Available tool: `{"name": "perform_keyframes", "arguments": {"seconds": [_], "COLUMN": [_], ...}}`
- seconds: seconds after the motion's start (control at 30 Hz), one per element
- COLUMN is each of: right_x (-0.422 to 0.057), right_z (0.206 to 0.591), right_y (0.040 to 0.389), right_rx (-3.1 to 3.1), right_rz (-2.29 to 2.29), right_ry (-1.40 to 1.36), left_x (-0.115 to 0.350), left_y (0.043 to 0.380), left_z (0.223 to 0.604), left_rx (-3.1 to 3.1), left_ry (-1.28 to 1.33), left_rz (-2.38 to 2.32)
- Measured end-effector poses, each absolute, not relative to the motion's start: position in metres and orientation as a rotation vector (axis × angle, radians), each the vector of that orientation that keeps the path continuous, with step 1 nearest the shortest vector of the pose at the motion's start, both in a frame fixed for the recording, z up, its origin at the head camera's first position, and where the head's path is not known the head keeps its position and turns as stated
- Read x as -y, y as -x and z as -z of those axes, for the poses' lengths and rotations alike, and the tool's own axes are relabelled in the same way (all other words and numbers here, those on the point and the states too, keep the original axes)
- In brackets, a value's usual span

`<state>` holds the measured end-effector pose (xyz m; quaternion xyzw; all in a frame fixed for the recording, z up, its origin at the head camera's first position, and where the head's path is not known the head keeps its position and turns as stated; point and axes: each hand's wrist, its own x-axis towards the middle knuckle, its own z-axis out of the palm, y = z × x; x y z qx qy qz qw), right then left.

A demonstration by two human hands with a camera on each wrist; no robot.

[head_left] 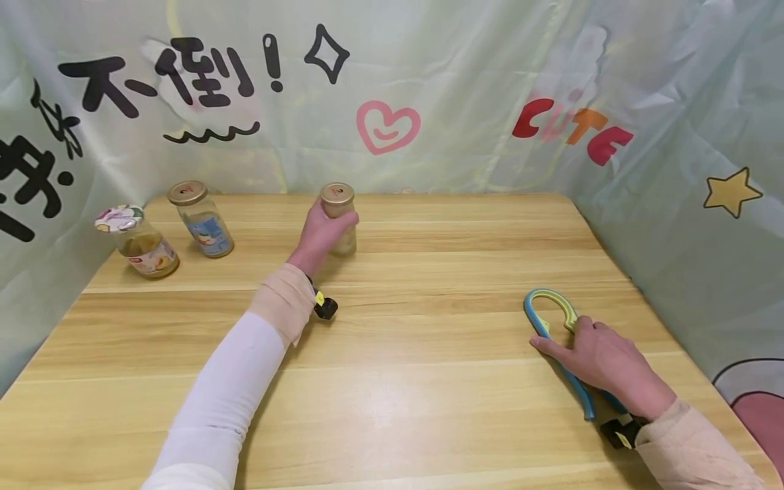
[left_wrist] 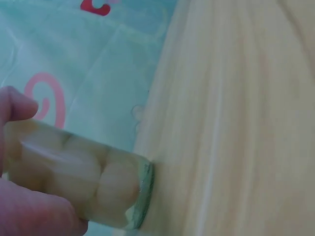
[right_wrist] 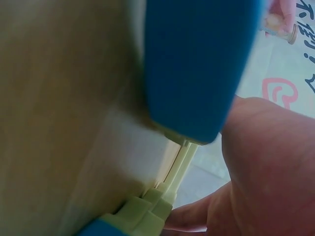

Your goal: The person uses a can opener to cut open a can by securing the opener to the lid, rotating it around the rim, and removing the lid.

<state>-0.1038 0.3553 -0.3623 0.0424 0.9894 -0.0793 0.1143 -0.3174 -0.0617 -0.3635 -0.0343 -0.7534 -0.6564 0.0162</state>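
The jar (head_left: 346, 238) is held — in the left hand (head_left: 322, 231).

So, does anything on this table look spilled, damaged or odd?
Nothing stands out: the floral-lidded jar and blue-labelled jar stand upright, the left hand grips a third lidded jar, the right hand holds the blue-and-green tool, and no spill or breakage shows.

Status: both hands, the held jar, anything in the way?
Left hand grips jar of pale rounds, lid on. Right hand holds blue-and-green tool. Floral-lidded jar and blue-labelled jar stand left, not between hands.
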Motion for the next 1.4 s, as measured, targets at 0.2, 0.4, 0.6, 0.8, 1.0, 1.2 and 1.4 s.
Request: {"name": "perform_keyframes", "arguments": {"seconds": [0.2, 0.4, 0.6, 0.8, 1.0, 1.2, 1.4], "right_x": [-0.356, -0.357, -0.357, -0.357, -0.356, -0.356, -0.356], "right_z": [0.363, 0.363, 0.365, 0.365, 0.364, 0.364, 0.365], "right_y": [0.104, 0.104, 0.103, 0.102, 0.101, 0.101, 0.102], "right_rx": [-2.916, -2.919, -2.921, -2.919, -2.926, -2.932, -2.936], "right_rz": [0.227, 0.224, 0.233, 0.245, 0.252, 0.244, 0.231], "right_ry": [-0.114, -0.113, -0.108, -0.109, -0.108, -0.108, -0.1], "left_x": [0.05, 0.036, 0.023, 0.012, -0.005, -0.026, -0.043], "left_y": [0.316, 0.312, 0.303, 0.282, 0.274, 0.276, 0.271], "left_z": [0.368, 0.369, 0.369, 0.35, 0.352, 0.37, 0.372], "left_rx": [2.289, 2.294, 2.325, 2.377, 2.379, 2.386, 2.41], "left_ry": [0.139, 0.21, 0.318, 0.368, 0.44, 0.579, 0.644], "left_rz": [2.063, 2.076, 2.111, 2.153, 2.181, 2.176, 2.143]}}
